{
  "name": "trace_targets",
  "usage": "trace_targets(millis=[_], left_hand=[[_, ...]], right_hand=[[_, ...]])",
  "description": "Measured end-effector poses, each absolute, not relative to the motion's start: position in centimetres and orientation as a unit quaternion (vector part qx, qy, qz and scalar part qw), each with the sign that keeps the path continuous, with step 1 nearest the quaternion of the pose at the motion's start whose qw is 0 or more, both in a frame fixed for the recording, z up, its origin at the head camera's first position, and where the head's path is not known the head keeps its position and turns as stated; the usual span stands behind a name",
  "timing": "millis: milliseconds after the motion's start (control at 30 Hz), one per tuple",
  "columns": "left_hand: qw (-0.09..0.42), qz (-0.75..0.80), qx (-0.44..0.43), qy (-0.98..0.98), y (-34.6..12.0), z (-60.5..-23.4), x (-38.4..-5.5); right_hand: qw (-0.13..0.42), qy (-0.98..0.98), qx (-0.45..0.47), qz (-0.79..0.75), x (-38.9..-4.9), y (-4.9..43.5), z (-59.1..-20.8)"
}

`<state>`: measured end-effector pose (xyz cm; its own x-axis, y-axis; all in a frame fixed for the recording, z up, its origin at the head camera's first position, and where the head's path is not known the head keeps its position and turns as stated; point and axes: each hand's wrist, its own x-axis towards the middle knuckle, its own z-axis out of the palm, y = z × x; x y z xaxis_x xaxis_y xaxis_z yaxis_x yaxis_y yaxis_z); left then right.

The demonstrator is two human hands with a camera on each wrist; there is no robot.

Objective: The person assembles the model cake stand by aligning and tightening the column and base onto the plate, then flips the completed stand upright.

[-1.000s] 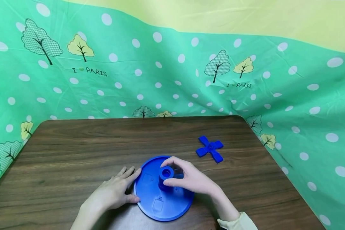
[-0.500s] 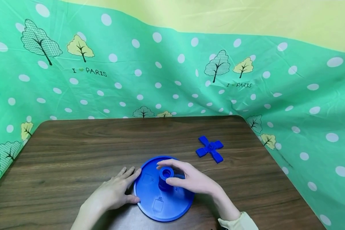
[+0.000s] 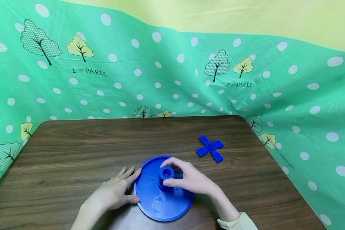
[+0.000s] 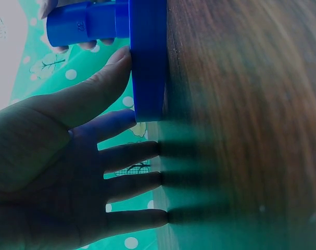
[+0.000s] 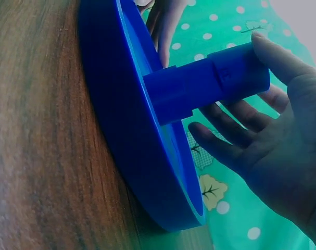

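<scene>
Left wrist view crops round blue plastic disc at top. Embossed blue mark, perhaps digits: illegibly small.

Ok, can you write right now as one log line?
left hand: touches disc; right hand: holds post; post: upright on disc; cross: apart, on table

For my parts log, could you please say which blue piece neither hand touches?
The cross, lying apart; the left hand touches the disc, the right hand holds the tube.
</scene>
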<state>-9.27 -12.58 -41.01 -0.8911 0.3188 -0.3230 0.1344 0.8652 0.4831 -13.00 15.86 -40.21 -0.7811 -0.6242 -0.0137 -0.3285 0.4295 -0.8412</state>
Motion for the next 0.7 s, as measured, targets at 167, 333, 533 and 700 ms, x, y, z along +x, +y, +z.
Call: trace_targets(millis=[167,333,533,700], left_hand=[[0.195,0.231,0.124,0.945,-12.65,-41.1,-9.24],[0.195,0.231,0.125,0.945,-12.65,-41.14,-9.23],[0.196,0.23,0.124,0.945,-12.62,-41.05,-9.24],[0.199,0.231,0.123,0.945,-12.6,-41.0,-9.25]], right_hand=[[0.161,0.823,-0.301,-0.454,-13.02,15.95,-40.27],[0.177,0.807,-0.321,-0.463,-13.14,16.14,-40.27],[0.197,0.798,-0.336,-0.46,-13.24,16.18,-40.26],[0.182,0.817,-0.31,-0.45,-13.09,16.02,-40.2]])
